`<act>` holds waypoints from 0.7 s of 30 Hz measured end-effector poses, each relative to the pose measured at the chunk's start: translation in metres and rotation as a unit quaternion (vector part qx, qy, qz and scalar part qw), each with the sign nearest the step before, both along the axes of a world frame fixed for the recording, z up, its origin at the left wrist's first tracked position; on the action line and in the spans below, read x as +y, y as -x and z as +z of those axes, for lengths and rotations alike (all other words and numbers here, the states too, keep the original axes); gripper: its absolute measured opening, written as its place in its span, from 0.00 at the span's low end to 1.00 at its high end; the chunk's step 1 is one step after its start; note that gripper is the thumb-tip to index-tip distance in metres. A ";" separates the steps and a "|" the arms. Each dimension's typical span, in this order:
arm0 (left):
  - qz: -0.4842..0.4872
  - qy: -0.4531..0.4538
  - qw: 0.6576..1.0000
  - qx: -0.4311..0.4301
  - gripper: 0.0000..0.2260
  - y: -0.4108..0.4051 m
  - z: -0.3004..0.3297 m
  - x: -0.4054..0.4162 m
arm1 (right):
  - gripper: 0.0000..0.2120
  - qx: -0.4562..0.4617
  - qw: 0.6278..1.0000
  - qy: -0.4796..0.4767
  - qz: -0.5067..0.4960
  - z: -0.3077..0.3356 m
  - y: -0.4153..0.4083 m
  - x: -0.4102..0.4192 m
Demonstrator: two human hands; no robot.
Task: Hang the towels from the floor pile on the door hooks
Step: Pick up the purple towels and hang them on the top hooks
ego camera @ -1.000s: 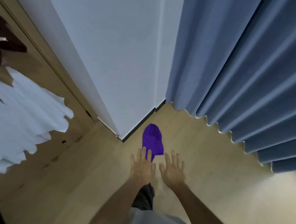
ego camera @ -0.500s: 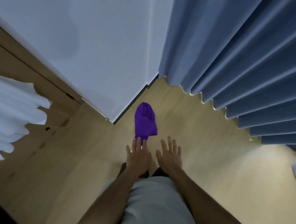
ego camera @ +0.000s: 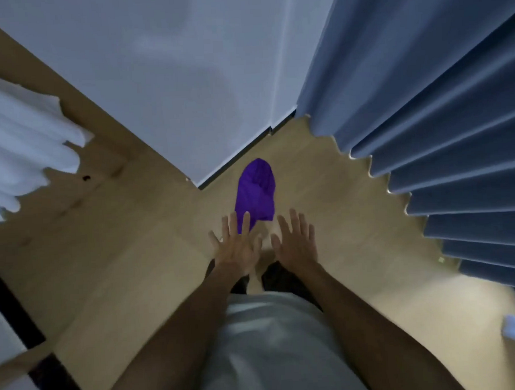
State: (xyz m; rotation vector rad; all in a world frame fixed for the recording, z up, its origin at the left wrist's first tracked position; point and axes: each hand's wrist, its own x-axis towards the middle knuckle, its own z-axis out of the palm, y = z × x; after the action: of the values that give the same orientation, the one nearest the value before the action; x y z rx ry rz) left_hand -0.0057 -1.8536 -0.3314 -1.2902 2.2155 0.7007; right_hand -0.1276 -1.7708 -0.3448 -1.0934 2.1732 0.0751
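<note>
Near the floor's wall corner lies the purple towel (ego camera: 255,192) — just beyond the left hand (ego camera: 234,249) and right hand (ego camera: 296,244), both spread and empty as before — towel unmoved.

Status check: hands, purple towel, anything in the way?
Left hand and right hand open, empty. Purple towel on floor, ungrasped. Nothing blocking.

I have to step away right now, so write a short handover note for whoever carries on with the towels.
Left hand: open, fingers spread, holding nothing.
Right hand: open, empty, beside the left.
Purple towel: crumpled on the wooden floor near the wall corner, just beyond the fingertips; contact unclear.
White towel: hanging at the left against the wooden door; hook not visible.
Done: white one apparently hung.
Left: pick up the purple towel and hang it.
</note>
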 end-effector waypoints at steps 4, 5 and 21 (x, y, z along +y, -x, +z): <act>0.015 -0.025 0.999 -0.026 0.29 0.001 -0.026 0.003 | 0.27 -0.008 1.000 -0.009 0.028 -0.030 0.016 0.005; 0.015 -0.026 0.999 -0.032 0.29 0.000 -0.035 0.005 | 0.27 -0.007 0.999 -0.012 0.036 -0.041 0.020 0.006; -0.036 -0.057 0.997 -0.043 0.27 0.016 -0.349 -0.054 | 0.27 -0.012 0.995 -0.053 0.083 -0.363 0.056 -0.058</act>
State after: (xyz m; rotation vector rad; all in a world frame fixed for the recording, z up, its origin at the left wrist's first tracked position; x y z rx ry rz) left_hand -0.0213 -1.9073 -0.6801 -1.1580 2.1099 0.7182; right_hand -0.1831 -1.8285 -0.7081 -1.2049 2.0298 0.2469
